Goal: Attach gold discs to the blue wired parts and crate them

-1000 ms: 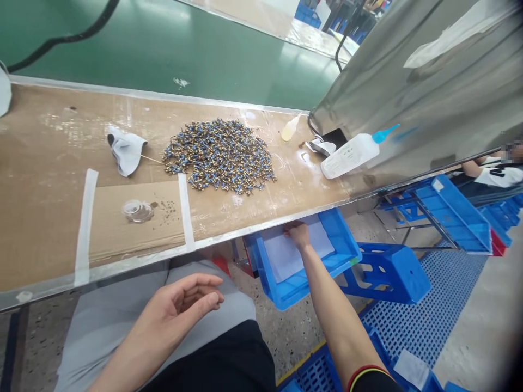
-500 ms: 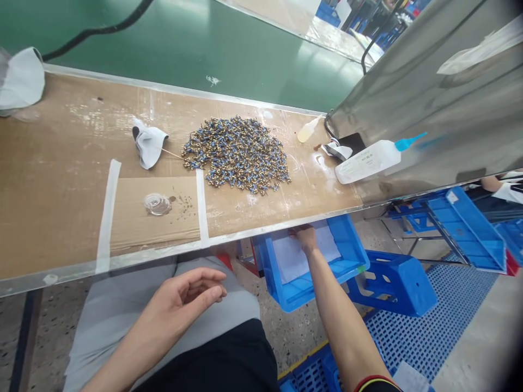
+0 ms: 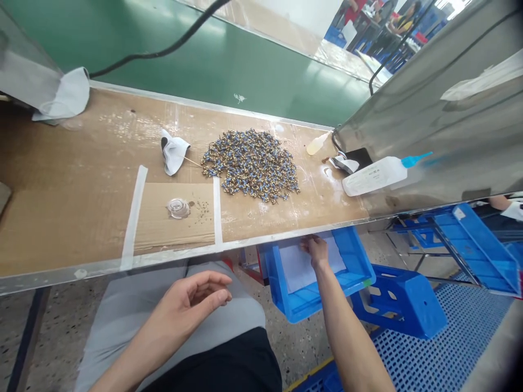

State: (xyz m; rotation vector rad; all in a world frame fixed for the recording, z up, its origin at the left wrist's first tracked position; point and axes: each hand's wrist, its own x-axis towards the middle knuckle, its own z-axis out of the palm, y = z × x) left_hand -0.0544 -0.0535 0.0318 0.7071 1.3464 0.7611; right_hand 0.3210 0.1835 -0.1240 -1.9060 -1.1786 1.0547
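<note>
Your right hand [image 3: 316, 250] reaches below the workbench [image 3: 81, 218] edge into the blue bin [image 3: 351, 272], and it rests on the white sheet [image 3: 298, 267] that lies inside this bin. Whether its fingers are pinching the sheet or only lying flat on it, you cannot tell from here. Your left hand [image 3: 192, 302] waits above your lap, fingers loosely curled and a little apart, holding nothing.

I think the risk is the bench edge: it is just above your right hand, so lifting quickly could knock your knuckles or crumple the sheet.

On the workbench, a pile of small blue-and-brass parts [image 3: 253, 171] sits in the middle. To the right of the pile lies a white squeeze bottle [image 3: 376, 174], to its left a crumpled cloth [image 3: 174, 152]. Behind the workbench runs a green conveyor belt [image 3: 204, 60].
</note>
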